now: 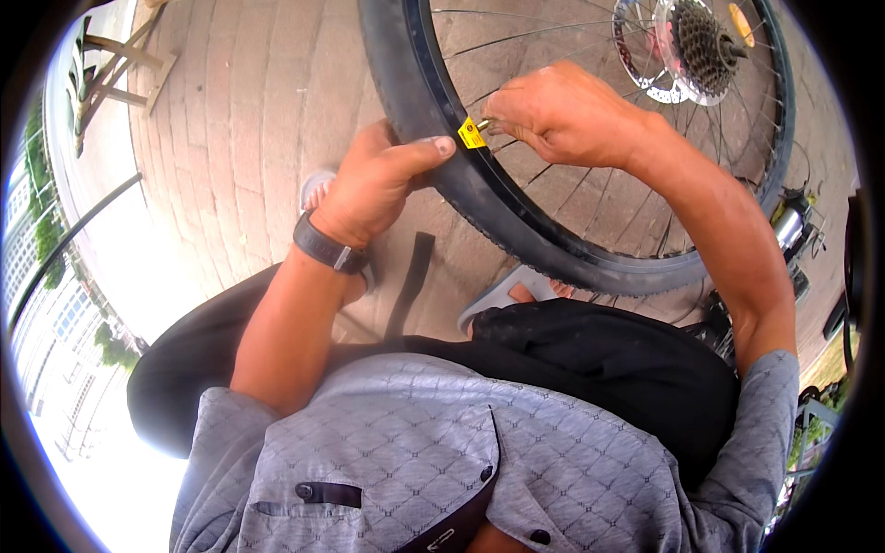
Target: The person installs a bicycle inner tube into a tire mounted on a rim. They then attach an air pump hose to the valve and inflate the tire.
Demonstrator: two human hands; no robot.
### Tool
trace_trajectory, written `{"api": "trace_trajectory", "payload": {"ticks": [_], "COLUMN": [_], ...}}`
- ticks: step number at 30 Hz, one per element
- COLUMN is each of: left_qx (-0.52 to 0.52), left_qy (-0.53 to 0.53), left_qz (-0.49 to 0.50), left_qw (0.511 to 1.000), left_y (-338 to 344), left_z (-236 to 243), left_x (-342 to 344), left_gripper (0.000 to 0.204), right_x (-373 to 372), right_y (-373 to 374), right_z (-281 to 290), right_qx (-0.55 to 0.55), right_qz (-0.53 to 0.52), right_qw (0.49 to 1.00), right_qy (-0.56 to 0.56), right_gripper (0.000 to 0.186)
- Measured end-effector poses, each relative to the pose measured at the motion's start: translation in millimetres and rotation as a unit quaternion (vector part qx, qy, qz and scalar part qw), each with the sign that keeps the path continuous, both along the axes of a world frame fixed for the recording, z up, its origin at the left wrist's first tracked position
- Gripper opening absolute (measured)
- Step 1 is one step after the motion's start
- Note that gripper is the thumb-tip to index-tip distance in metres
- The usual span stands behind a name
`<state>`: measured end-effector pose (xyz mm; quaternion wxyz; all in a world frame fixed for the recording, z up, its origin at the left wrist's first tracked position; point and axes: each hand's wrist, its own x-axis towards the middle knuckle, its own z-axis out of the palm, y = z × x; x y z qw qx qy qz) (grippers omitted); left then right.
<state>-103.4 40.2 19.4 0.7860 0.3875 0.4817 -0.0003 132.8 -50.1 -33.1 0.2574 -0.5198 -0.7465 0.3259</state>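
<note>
A bicycle wheel (572,266) with a black tyre and thin spokes stands before me, tilted toward my body. My left hand (373,180) is closed round the tyre's near left side, its thumb lying on top and its fingers hidden underneath. Beside that thumb, a yellow label (471,133) sits on the black rim. My right hand (558,115) reaches in among the spokes, pinching a small brass-coloured valve stem (484,123) at the label. At the hub are a toothed cassette (701,51) and a silver disc brake rotor (636,81).
A flat black strip (412,281) lies on the brick paving between my sandalled feet. Wooden legs of a stool or stand (134,60) are at the upper left. Dark and silver bicycle parts (791,226) lie at the right, beyond my right forearm.
</note>
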Motion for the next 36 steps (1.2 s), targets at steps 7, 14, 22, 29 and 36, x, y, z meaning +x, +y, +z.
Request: {"api": "trace_trajectory", "payload": {"ticks": [7,14,22,29,36], "left_qx": [0.018,0.015,0.008,-0.034,-0.007], "left_qy": [-0.020,-0.014,-0.016,-0.054,-0.034], "left_qz": [-0.002,0.007,0.004,0.084,0.082], "left_qw": [1.000,1.000,1.000,0.994,0.996], "left_y": [2,-1,-1,-1,-4], "left_z": [-10,-12,-10,-13,-19], "left_x": [-2,-3,-2,9,17], "left_gripper": [0.038,0.037,0.038,0.037,0.032], "right_x": [-5,0,6,0,-9], "right_y": [5,5,4,-1,2], "right_z": [5,0,-2,2,16], "right_qx": [-0.005,0.048,0.052,-0.003,0.045], "right_qz": [0.000,0.046,0.045,0.005,0.025], "right_qw": [1.000,0.996,0.996,0.999,0.992], "right_qy": [-0.001,-0.064,-0.055,-0.044,-0.114], "right_gripper": [0.007,0.007,0.006,0.008,0.009]}}
